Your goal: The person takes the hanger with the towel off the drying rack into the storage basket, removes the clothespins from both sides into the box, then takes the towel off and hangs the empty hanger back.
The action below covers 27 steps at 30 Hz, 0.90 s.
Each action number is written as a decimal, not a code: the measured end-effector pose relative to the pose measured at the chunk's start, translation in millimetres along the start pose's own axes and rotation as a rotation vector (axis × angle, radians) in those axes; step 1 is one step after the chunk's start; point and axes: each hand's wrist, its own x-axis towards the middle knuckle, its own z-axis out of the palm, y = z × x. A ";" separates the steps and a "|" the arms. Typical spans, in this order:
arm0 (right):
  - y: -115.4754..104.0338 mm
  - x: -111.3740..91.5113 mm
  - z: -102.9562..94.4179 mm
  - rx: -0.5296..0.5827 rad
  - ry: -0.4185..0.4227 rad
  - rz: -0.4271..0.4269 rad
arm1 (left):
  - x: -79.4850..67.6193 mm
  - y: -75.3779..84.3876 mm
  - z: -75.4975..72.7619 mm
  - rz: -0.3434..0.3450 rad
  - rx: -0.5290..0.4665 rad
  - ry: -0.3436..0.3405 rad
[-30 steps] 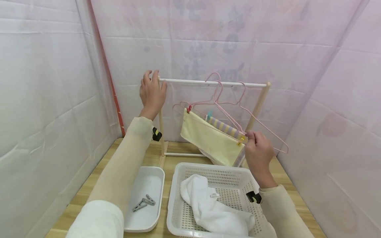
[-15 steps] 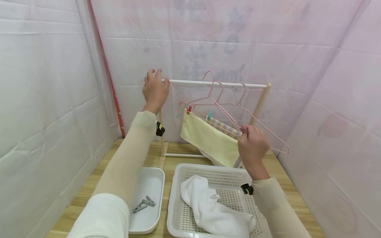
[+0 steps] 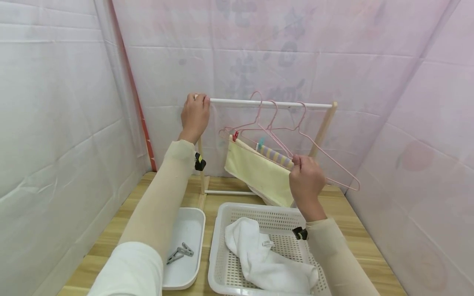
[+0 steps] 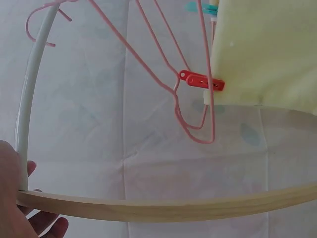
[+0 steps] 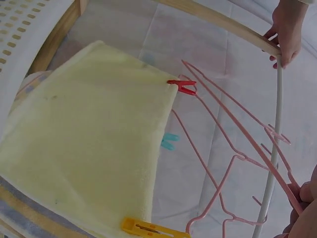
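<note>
My left hand (image 3: 195, 117) grips the top left corner of the small rack, where the white rod (image 3: 229, 101) meets the wooden post (image 4: 124, 210). With its thumb and fingers, my right hand (image 3: 307, 181) pinches the end of a pink hanger (image 5: 247, 136). This hanger's hook crosses the rod; whether it rests there cannot be told. Behind it hang two more pink hangers, one with its lower right arm showing (image 3: 340, 165). A yellow cloth (image 5: 94, 134) hangs by a red clip (image 5: 183, 87) and a yellow clip (image 5: 151, 228). A striped cloth (image 3: 277, 157) shows behind, by a teal clip (image 3: 261, 143).
A white perforated basket (image 3: 218, 246) with a crumpled white towel (image 3: 259, 263) stands in front of the rack. Left of it is a white tray (image 3: 189, 224) holding grey clips (image 3: 180, 252). Fabric walls (image 3: 66, 135) enclose the wooden table (image 3: 148, 205).
My right hand has moved left with the hanger, whose hook has shifted left and dropped slightly at the rod. My left hand's raised fingers have come down around the rack corner.
</note>
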 end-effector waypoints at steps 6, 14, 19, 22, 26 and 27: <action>-0.6 -12.1 7.3 -0.038 -0.045 0.009 | -1.6 1.6 1.2 -0.032 -0.004 -0.024; -0.7 -26.4 17.5 -0.007 -0.031 -0.061 | -3.4 5.2 3.4 -0.063 0.000 -0.045; -1.0 -32.1 21.0 0.041 -0.109 -0.106 | -5.2 7.1 2.6 -0.065 -0.006 -0.043; -0.9 -34.1 21.0 0.050 -0.149 -0.108 | -5.6 8.6 2.8 -0.066 -0.015 -0.049; -0.2 -35.5 20.0 0.055 -0.170 -0.093 | -5.8 10.4 3.3 -0.077 -0.012 -0.061; -0.2 -35.8 19.6 0.061 -0.178 -0.087 | -6.0 10.8 3.4 -0.078 -0.013 -0.060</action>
